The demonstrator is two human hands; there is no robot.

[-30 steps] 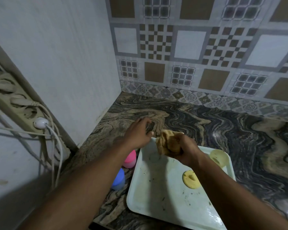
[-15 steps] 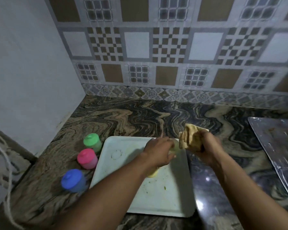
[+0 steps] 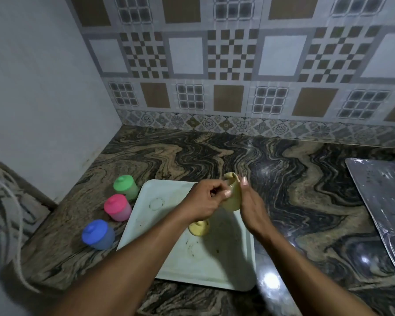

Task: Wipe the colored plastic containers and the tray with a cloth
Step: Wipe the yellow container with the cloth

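Wiping of the yellow container (image 3: 231,199), which is raised above the far right part of the tray (image 3: 226,265) between the two hands. The left hand (image 3: 203,201) grips it with curled fingers, thumb on its wall. The right hand (image 3: 252,208) clasps the other side, thumb up, apparently pressing the cloth (image 3: 231,175) to it; only a tan fold at the container's top shows. The yellow lid (image 3: 199,228) lies on the tray below.

The green container (image 3: 126,187), pink container (image 3: 118,207) and blue container (image 3: 97,233) stand lidded in a row on the counter (image 3: 306,201), just left of the tray.

Half a second ago the left hand was low on the tray at this container, with the cloth held apart to the right. The two have since met, so wiping of this container is judged to be starting; the speckled tray remains to be done. A second ago the view lay further left; a metal sheet (image 3: 385,201) now shows at far right.
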